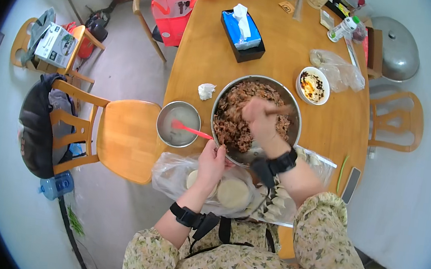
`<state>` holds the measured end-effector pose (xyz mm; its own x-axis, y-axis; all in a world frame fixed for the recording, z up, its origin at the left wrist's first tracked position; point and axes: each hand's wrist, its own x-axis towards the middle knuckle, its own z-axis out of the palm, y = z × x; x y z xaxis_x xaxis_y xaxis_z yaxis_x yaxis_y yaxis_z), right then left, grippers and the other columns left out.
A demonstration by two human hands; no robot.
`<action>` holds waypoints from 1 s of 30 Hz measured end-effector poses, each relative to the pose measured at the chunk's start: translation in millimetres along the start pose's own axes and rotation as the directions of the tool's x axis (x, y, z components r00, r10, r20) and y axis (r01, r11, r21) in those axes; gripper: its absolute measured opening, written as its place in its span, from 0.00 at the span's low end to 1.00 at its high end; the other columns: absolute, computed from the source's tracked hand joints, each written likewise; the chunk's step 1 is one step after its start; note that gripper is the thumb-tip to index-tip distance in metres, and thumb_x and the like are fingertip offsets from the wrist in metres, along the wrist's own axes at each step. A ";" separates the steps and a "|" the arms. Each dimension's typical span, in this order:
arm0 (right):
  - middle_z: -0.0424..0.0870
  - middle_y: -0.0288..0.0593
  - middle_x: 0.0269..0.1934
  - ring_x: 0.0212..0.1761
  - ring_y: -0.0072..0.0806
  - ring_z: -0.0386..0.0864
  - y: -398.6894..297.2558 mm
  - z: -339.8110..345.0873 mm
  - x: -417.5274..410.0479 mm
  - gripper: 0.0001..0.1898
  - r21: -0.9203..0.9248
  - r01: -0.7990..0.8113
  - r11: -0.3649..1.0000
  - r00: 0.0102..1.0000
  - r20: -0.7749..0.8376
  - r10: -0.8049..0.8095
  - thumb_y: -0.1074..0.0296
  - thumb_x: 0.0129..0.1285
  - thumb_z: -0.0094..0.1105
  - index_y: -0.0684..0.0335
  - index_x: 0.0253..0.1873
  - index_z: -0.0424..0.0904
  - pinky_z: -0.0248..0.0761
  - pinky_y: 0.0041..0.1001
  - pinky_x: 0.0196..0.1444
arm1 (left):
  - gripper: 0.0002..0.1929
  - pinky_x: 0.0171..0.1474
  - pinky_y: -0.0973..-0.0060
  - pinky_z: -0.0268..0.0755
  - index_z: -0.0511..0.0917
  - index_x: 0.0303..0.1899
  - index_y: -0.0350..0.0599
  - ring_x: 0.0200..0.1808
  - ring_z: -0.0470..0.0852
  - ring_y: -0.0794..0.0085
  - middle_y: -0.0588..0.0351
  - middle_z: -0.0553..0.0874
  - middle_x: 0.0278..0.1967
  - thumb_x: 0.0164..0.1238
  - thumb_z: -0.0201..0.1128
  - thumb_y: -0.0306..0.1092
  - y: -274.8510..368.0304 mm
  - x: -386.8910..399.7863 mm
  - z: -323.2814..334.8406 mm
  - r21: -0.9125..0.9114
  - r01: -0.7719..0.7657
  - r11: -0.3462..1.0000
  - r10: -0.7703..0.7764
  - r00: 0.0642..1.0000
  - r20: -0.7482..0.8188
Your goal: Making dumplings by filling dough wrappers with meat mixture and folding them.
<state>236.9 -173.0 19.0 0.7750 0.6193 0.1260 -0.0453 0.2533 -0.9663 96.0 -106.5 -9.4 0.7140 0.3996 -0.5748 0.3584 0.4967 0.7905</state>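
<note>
A large steel mixing bowl (299, 134) holds a brown minced filling (231, 134). My left hand (212, 161) pinches the near left part of its rim. Over the filling, my right hand (260, 123) is closed around a brown, wooden-looking utensil (282, 110); it is motion-blurred and its working end cannot be made out. Left of the mixing bowl is a smaller steel bowl (177, 140) of cloudy liquid, with a red plastic utensil (196, 132) resting across it. Close to me lie round dough wrappers (233, 193) in a clear plastic bag (167, 169). Pleated dumplings (277, 201) sit partly beneath my right forearm.
On the wooden table (197, 52) are a tissue box (243, 36), a crumpled tissue (206, 91), a white bowl of seasoning (312, 86), a plastic bag (340, 71), a bottle (343, 28) and a phone (350, 185). A wooden chair (127, 136) stands at the left.
</note>
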 end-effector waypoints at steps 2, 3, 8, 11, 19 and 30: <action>0.52 0.30 0.14 0.16 0.18 0.52 -4.5 -16.7 19.2 0.21 -0.021 0.046 0.999 0.996 -0.080 -0.047 0.60 0.63 0.45 0.58 0.17 0.52 0.47 0.21 0.19 | 0.04 0.20 0.82 0.72 0.63 0.32 0.39 0.18 0.77 0.77 0.55 0.75 0.21 0.64 0.45 0.29 1.1 1.8 0.6 0.034 -0.007 0.999 0.008 1.000 -0.018; 0.53 0.30 0.14 0.16 0.17 0.52 -6.6 -37.1 17.1 0.21 -0.074 0.050 0.996 0.993 -0.103 -0.058 0.60 0.63 0.45 0.57 0.17 0.52 0.47 0.21 0.19 | 0.04 0.20 0.81 0.72 0.63 0.32 0.39 0.18 0.77 0.77 0.55 0.75 0.21 0.64 0.45 0.29 1.1 -0.1 -2.7 0.078 -0.011 0.997 0.014 0.999 -0.041; 0.58 0.31 0.14 0.15 0.18 0.56 3.4 -59.7 -63.8 0.19 -0.034 0.071 0.997 0.994 -0.076 -0.074 0.68 0.61 0.44 0.61 0.15 0.58 0.49 0.22 0.18 | 0.04 0.17 0.79 0.71 0.62 0.31 0.40 0.17 0.77 0.76 0.55 0.74 0.20 0.63 0.45 0.29 0.2 0.6 -7.1 0.110 -0.026 0.994 0.040 0.991 -0.128; 0.55 0.32 0.11 0.14 0.19 0.57 17.7 3.5 -52.9 0.21 -0.307 0.304 0.902 0.953 0.093 -0.289 0.62 0.63 0.46 0.59 0.16 0.55 0.45 0.22 0.15 | 0.04 0.16 0.77 0.71 0.62 0.30 0.40 0.17 0.77 0.74 0.54 0.74 0.18 0.63 0.46 0.29 8.7 -2.5 1.7 0.159 -0.067 0.985 0.085 0.990 -0.109; 0.51 0.29 0.12 0.13 0.19 0.49 -6.0 -43.3 -8.9 0.21 0.052 0.020 0.998 0.983 -0.186 -0.010 0.66 0.63 0.42 0.57 0.15 0.50 0.44 0.22 0.16 | 0.05 0.16 0.73 0.68 0.62 0.31 0.40 0.15 0.75 0.69 0.52 0.72 0.16 0.62 0.46 0.30 1.7 4.7 -3.9 0.286 -0.170 0.943 0.227 0.957 -0.179; 0.60 0.41 0.15 0.17 0.27 0.61 3.9 16.0 52.2 0.12 -0.450 0.519 0.727 0.833 0.457 -0.311 0.73 0.57 0.46 0.65 0.20 0.61 0.56 0.24 0.21 | 0.06 0.23 0.76 0.60 0.62 0.28 0.40 0.19 0.65 0.75 0.55 0.67 0.17 0.62 0.48 0.30 -11.1 10.8 13.2 0.374 -0.236 0.897 0.353 0.891 -0.284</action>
<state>267.1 -127.9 25.4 0.3715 0.7769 0.5083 0.6530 0.1706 -0.7379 107.7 -117.9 -21.5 0.5919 0.7507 -0.2934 0.3775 0.0635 0.9238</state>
